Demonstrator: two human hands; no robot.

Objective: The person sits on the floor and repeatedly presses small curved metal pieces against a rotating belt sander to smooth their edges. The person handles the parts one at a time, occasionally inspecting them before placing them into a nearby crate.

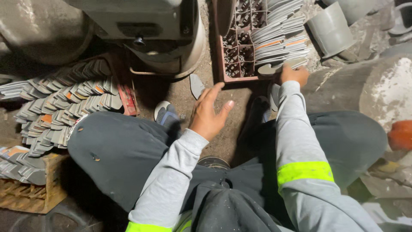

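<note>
Dark trousers (120, 159) fill the bottom of the head view, with the person's knees spread wide. Grey sleeves (296, 141) with bright yellow bands run forward from them.

Between the knees, the left hand (209, 112) hangs open over the dirt floor (184, 92). Its fingers are spread and hold nothing. One loose grey piece (197, 85) lies on the floor just beyond it.

Farther out, the right hand (294, 74) is closed on a flat grey piece (281, 66) at the near edge of a red crate (223, 60). Rows of the same grey pieces (279, 34) are stacked in that crate.

On the left, more stacks of grey pieces (64, 103) sit piled on a wooden crate (30, 193). A big grey machine (146, 30) stands ahead, between the two crates. A grey bucket (331, 29) leans at the right of the red crate.
</note>
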